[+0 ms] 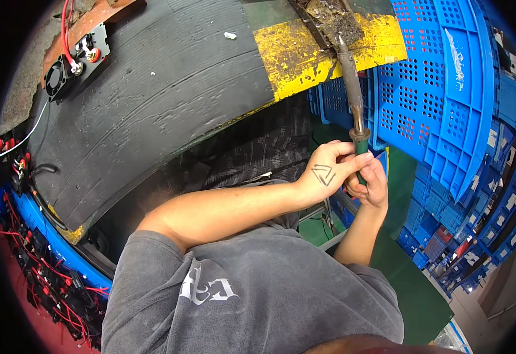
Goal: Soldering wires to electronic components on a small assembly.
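A large soldering iron (352,88) points away from me, its worn metal barrel running up to a tip over a dirty metal tray (326,20). My left hand (327,168), with a triangle drawn on its back, reaches across and closes on the green handle (361,150). My right hand (374,184) is closed round the same handle from the right side, just below the left. The fingers of both hands overlap there, so part of the handle is hidden.
The dark bench mat (152,76) has a yellow worn strip (293,53) at its edge. A circuit board with a fan (57,79) and red wires sits at the far left. Blue perforated crates (411,88) stand at the right. More wired boards (51,289) fill the lower left.
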A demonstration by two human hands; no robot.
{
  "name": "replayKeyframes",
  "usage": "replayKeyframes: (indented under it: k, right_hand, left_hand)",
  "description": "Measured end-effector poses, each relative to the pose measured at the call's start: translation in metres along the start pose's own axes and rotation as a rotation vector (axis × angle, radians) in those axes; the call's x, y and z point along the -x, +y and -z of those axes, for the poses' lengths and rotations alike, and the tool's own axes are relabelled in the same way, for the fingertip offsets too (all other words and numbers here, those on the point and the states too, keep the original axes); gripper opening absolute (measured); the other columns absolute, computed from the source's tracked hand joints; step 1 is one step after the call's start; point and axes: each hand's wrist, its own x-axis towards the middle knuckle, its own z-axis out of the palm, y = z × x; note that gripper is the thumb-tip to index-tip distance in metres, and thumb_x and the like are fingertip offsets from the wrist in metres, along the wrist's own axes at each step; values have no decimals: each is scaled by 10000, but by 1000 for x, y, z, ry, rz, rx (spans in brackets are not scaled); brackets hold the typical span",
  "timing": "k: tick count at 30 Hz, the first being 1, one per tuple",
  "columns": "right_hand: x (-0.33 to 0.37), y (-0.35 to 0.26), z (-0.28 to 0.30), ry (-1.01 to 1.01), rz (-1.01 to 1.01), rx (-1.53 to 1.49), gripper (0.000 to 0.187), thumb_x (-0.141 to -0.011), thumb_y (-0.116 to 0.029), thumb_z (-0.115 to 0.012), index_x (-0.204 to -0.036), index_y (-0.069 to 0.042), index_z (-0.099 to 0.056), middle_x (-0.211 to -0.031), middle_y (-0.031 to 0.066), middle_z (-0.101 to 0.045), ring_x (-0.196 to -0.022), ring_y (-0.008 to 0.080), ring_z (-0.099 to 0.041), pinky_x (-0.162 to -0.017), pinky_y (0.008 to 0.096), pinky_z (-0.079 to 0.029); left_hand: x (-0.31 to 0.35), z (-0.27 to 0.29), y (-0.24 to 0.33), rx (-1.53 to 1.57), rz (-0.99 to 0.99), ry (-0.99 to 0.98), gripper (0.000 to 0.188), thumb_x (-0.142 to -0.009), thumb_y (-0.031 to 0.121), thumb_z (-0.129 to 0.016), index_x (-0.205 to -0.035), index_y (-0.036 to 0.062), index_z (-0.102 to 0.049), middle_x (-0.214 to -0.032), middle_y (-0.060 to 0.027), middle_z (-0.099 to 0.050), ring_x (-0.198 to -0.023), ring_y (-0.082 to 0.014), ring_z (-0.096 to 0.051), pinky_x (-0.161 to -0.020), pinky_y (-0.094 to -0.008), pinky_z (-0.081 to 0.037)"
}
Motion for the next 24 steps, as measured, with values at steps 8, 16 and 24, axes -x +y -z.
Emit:
replayKeyframes:
  k: [8,16,24]
  right_hand:
    - [8,-7,-5,80,-3,70,329,-944,-272,-581,-955,56,-556,-546,4,-457,-396,41,-334,-364,197,-219]
    - [20,-14,-26,269,70,374,217,-961,-177,-568,-1017,32,-576,-570,-39,-455,-451,24,-364,-418,192,-246]
    - [22,-9,-35,346,131,452,278,-957,-190,-605,-1119,34,-571,-667,-68,-477,-525,5,-371,-469,180,-248]
  left_hand:
    - [1,-2,1,20,22,-23,278,-978,205,-588,-1075,-51,-637,-777,-81,-656,-674,-124,-648,-638,-260,-543]
    - [4,-8,-6,49,-76,-55,338,-997,272,-554,-1159,-15,-629,-809,-32,-637,-717,-81,-600,-633,-236,-495]
    - [6,-8,-4,21,-117,-66,389,-1018,322,-503,-1200,-4,-614,-713,-16,-610,-588,-60,-562,-527,-216,-467]
